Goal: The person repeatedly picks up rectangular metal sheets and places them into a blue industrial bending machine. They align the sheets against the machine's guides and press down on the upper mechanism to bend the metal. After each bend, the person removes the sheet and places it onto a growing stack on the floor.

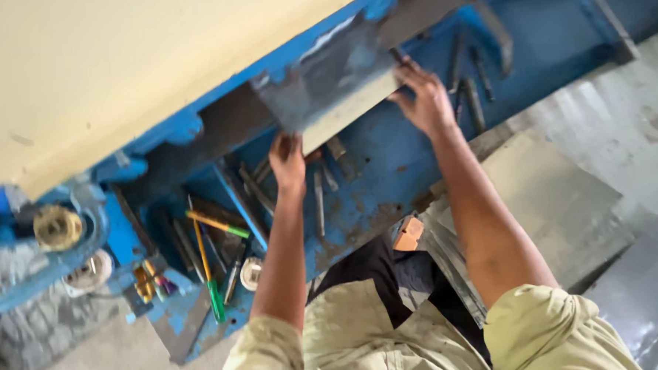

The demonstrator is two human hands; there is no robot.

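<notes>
Both hands, left (287,161) and right (425,96), grip a flat, grey, scuffed metal sheet (324,81).

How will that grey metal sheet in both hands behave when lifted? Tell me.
The metal sheet probably stays stiff: it looks flat between the left hand and right hand. Likely heavy for its size, with edges that could cut.

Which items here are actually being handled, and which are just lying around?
In hand:
- metal sheet, held by left hand and right hand

Lying about:
- green-handled screwdriver
- metal rods
- tape roll
- stacked sheets
</notes>
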